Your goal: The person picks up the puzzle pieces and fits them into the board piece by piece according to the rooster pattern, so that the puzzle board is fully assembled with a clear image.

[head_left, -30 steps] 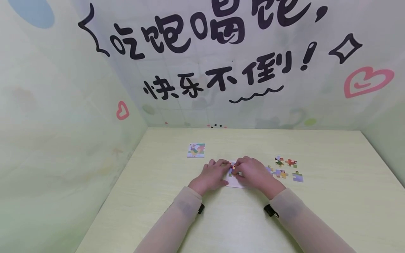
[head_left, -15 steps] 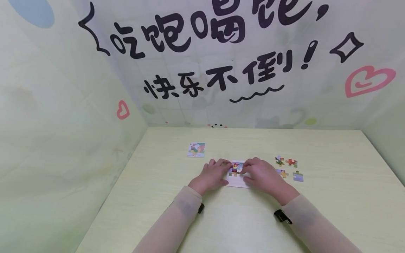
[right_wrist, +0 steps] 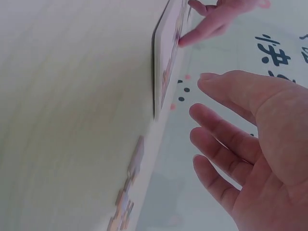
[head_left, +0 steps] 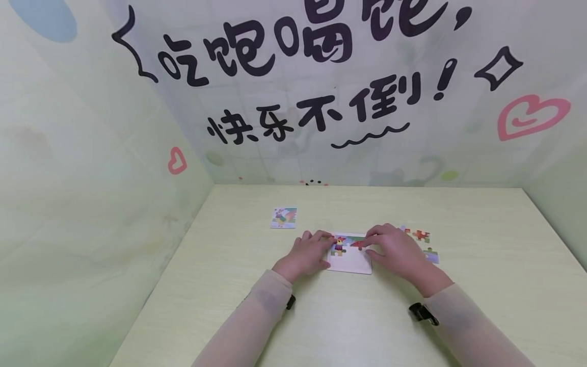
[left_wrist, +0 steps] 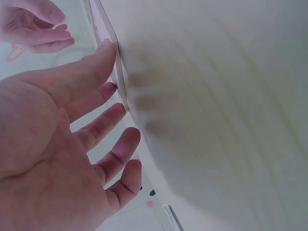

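Note:
A white puzzle board (head_left: 350, 263) lies on the table, with joined pieces (head_left: 340, 243) along its far side and a bare near part. At its left edge rests my left hand (head_left: 303, 257); the index finger presses on the board and the thumb touches the side. In the left wrist view, the other fingers of that hand spread loosely. My right hand (head_left: 398, 254) hovers at the board's right edge, fingertips right by the red and green pieces. Nothing shows between its relaxed fingers in the right wrist view.
Loose puzzle pieces (head_left: 421, 235) lie right of the board, some partly hidden behind the right hand. A small finished picture puzzle (head_left: 284, 217) sits farther back on the left. A printed backdrop (head_left: 293, 163) stands along the table's far edge.
My right hand has shifted right across the board, uncovering the joined pieces and the bare area, and now covers some loose pieces. My left hand stays at the left edge.

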The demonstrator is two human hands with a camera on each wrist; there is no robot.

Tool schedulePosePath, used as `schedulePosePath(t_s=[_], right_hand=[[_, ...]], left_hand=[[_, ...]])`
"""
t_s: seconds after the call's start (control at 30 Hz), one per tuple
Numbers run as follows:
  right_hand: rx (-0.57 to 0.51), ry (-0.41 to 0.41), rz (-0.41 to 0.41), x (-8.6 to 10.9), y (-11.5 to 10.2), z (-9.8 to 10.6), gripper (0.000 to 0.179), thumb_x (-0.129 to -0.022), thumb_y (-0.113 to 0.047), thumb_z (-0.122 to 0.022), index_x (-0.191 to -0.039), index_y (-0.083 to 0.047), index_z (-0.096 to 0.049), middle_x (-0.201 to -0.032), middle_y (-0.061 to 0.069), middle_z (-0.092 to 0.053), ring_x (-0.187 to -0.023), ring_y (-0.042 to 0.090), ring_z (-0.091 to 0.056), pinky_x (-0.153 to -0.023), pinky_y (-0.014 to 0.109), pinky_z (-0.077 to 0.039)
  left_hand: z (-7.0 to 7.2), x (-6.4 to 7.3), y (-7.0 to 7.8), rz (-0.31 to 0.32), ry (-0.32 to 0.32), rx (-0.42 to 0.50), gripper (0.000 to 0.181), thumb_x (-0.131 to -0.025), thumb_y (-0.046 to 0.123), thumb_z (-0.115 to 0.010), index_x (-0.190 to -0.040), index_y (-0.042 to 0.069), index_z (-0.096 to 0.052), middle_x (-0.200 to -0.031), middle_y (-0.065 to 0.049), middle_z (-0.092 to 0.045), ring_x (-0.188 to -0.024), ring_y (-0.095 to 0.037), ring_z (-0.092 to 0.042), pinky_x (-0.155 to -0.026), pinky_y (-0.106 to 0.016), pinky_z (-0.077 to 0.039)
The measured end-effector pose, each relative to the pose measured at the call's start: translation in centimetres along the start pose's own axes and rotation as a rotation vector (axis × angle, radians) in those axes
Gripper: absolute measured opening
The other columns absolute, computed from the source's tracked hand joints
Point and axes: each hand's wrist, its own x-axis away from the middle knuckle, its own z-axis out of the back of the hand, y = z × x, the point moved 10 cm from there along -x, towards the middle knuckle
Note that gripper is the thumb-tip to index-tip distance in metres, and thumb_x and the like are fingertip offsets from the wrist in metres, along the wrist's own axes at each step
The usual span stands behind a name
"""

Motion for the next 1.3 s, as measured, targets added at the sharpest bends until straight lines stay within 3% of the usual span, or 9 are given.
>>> schedulePosePath(t_s=[0.37, 0.67, 0.9, 1.3], right_hand=[[0.004, 0.064, -0.024, 1.3, 2.4, 1.9, 0.013, -0.086, -0.013, -0.081, -0.099, -0.013, -0.083, -0.109, 0.005, -0.074, -0.104, 0.03, -0.065, -0.08, 0.047, -0.057], [0.047, 0.019, -0.106, 2.4, 4.6, 2.3, 0.018, -0.085, -0.026, -0.085, -0.099, -0.015, -0.083, -0.105, 0.006, -0.073, -0.096, 0.031, -0.065, -0.078, 0.049, -0.056], [0.051, 0.016, -0.122, 2.8, 5.7, 2.5, 0.018, -0.084, -0.014, -0.082, -0.102, -0.012, -0.082, -0.108, 0.009, -0.074, -0.099, 0.034, -0.065, -0.078, 0.049, -0.056], [0.072, -0.014, -0.161, 2.9, 7.5, 2.3, 0.024, -0.086, -0.011, -0.082, -0.109, -0.006, -0.08, -0.118, 0.017, -0.073, -0.109, 0.04, -0.063, -0.088, 0.055, -0.055]], left_hand=[[-0.3, -0.1, 0.0, 0.007, 0.005, 0.0, 0.07, -0.095, 0.033, -0.075, -0.158, 0.027, -0.044, -0.163, 0.005, -0.039, -0.129, -0.024, -0.041, -0.101, -0.04, -0.039], [-0.2, 0.0, 0.1, -0.003, 0.008, 0.016, 0.071, -0.094, 0.031, -0.075, -0.158, 0.025, -0.045, -0.163, 0.003, -0.039, -0.131, -0.025, -0.041, -0.103, -0.042, -0.039], [-0.2, 0.0, 0.1, 0.001, 0.002, 0.02, 0.07, -0.095, 0.032, -0.075, -0.158, 0.026, -0.044, -0.163, 0.004, -0.038, -0.129, -0.025, -0.041, -0.102, -0.041, -0.04], [-0.3, -0.2, 0.0, 0.017, -0.013, 0.012, 0.07, -0.095, 0.033, -0.074, -0.158, 0.027, -0.044, -0.164, 0.006, -0.037, -0.126, -0.023, -0.041, -0.101, -0.039, -0.039]])
